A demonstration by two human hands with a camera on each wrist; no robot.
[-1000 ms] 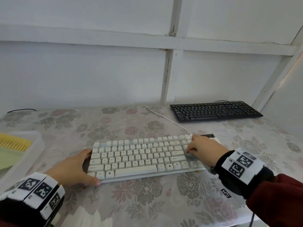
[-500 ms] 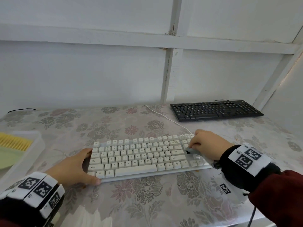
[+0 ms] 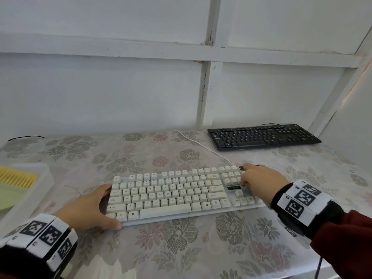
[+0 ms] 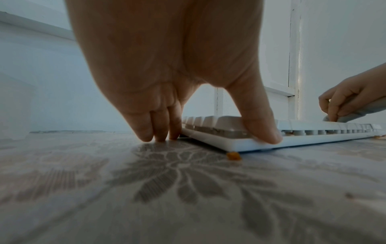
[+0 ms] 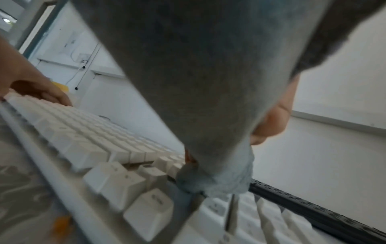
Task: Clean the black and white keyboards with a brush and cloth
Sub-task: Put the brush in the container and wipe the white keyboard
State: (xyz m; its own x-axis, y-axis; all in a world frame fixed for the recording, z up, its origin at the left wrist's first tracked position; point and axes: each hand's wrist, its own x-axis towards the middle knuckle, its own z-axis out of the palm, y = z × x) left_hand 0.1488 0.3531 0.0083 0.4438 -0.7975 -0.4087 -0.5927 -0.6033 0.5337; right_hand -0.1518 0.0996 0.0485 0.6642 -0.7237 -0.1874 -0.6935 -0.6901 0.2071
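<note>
On the floral tablecloth (image 3: 181,248), my left hand (image 3: 84,208) braces the white keyboard (image 3: 171,196) with straight fingers at lower left; my right hand (image 3: 259,182) pinches a grey cloth (image 5: 208,99) against its right keys.

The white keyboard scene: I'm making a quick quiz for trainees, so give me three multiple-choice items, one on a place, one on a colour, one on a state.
1. Where is the black keyboard?
A. behind and to the right of the white keyboard
B. in the tray
C. stacked on the white one

2. What colour is the cloth?
A. red
B. grey
C. yellow

3. What is the left hand doing?
A. holding a brush
B. hanging idle
C. steadying the white keyboard's left end

Answers:
1. A, it lies by the wall.
2. B, grey in the right wrist view.
3. C, its thumb presses the front edge.
</note>
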